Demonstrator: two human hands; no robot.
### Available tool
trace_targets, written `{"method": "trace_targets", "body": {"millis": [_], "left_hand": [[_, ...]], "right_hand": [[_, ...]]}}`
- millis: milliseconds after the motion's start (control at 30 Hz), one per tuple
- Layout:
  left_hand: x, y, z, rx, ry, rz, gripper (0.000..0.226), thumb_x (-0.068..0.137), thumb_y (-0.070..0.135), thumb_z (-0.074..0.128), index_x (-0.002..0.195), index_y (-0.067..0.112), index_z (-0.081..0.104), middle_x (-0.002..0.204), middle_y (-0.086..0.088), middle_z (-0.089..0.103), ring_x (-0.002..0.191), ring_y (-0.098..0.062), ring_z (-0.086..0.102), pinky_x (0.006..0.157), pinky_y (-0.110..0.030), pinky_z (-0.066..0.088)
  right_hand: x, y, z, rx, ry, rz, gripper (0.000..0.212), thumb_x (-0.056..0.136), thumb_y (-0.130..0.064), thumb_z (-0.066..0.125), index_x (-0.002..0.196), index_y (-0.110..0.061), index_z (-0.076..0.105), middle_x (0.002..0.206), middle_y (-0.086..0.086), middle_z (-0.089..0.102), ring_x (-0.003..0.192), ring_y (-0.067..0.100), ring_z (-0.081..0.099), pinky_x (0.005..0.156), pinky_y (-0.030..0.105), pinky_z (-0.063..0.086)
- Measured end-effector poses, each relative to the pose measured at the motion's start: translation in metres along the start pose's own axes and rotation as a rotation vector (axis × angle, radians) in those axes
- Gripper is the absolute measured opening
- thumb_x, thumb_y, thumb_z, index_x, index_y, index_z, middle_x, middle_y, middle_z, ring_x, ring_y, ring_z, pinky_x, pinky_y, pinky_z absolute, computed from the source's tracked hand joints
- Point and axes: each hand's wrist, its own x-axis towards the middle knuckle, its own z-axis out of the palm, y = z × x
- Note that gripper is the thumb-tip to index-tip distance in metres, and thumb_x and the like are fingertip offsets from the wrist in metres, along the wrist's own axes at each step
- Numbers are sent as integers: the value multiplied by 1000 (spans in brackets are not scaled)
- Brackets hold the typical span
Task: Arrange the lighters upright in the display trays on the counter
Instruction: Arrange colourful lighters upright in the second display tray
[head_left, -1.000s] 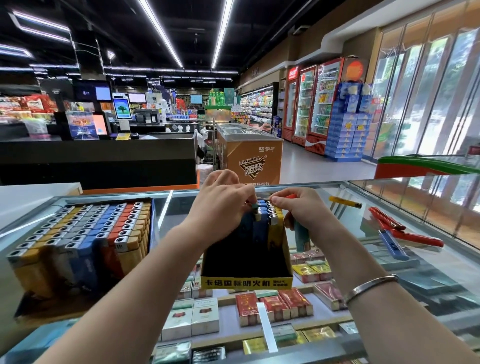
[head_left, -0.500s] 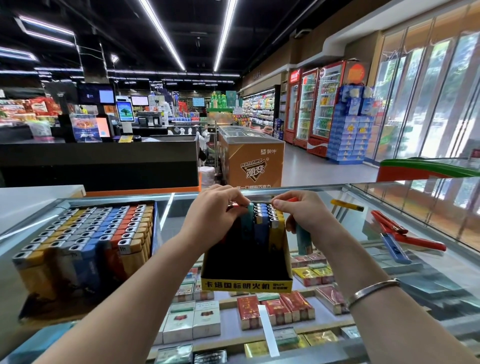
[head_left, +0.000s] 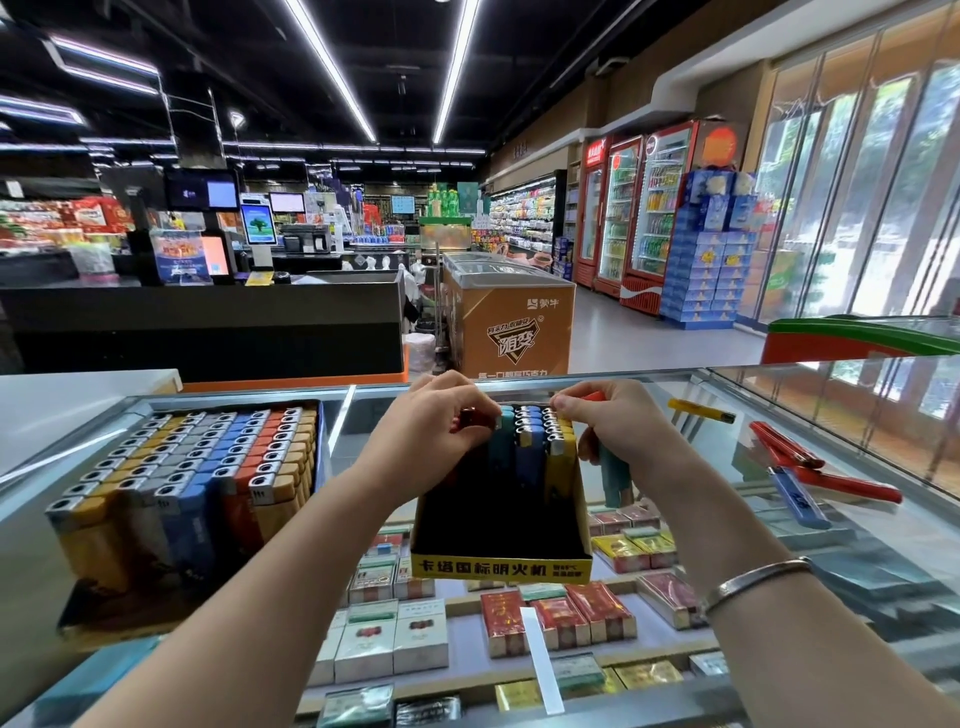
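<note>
The yellow-fronted display tray (head_left: 501, 566) sits on the glass counter (head_left: 857, 561) and is the landmark here. At the tray's far end stand a few short rows of upright lighters (head_left: 530, 447), teal, blue and yellow; the near part of the tray looks dark and unfilled. The left hand (head_left: 431, 431) is at the tray's far left corner, fingers curled down and pinching a red lighter (head_left: 470, 418) by its top, seating it beside the teal row. The right hand (head_left: 618, 421) is at the tray's far right corner, thumb and forefinger pressed together at the tops of the yellow row; its other fingers are curled round at least 2 spare lighters, 1 teal (head_left: 613, 473) hanging just outside the tray's right wall and 1 red showing above the knuckles.

Left of this tray, a second tray (head_left: 182, 483) is packed with upright lighters. To the right lie loose lighters: 1 yellow (head_left: 701, 410), 1 blue (head_left: 797, 493) and several red (head_left: 815, 467).

The step in hand appears to be filling this tray's back rows. Next, the red lighter likely needs pushing fully down and square against its neighbours, then the right hand must feed a spare across without tipping the standing rows.
</note>
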Motion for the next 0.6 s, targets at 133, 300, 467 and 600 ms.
{"method": "trace_targets", "body": {"millis": [133, 300, 467, 600], "left_hand": [[-1, 10, -10, -89, 139, -23, 24, 83, 26, 67, 105, 33, 61, 103, 20, 56, 101, 0, 48, 84, -18, 36], [-4, 47, -6, -12, 150, 144, 26, 80, 33, 66, 106, 27, 65, 100, 18, 60, 101, -5, 52, 88, -27, 44], [-8, 62, -2, -166, 97, 111, 30, 78, 44, 63, 104, 37, 49, 88, 29, 57, 89, 7, 56, 78, -15, 44], [-8, 64, -3, -318, -41, 119, 42, 77, 25, 73, 111, 38, 53, 96, 23, 63, 92, 5, 59, 79, -14, 48]], "right_hand": [[-4, -13, -7, 378, 51, -2, 14, 96, -22, 50, 92, -10, 56, 91, 14, 68, 56, 14, 65, 51, 24, 53], [-14, -28, -7, 1009, -146, 67, 17, 98, -21, 43, 94, -6, 48, 93, 21, 71, 85, 31, 70, 70, 37, 58], [-14, -30, -1, 964, -303, -4, 24, 99, -23, 39, 114, -6, 45, 113, 18, 67, 103, 29, 66, 83, 41, 54], [-14, -30, 3, 921, -307, -21, 23, 99, -24, 37, 112, -6, 45, 112, 15, 68, 103, 28, 66, 82, 42, 55]]}}
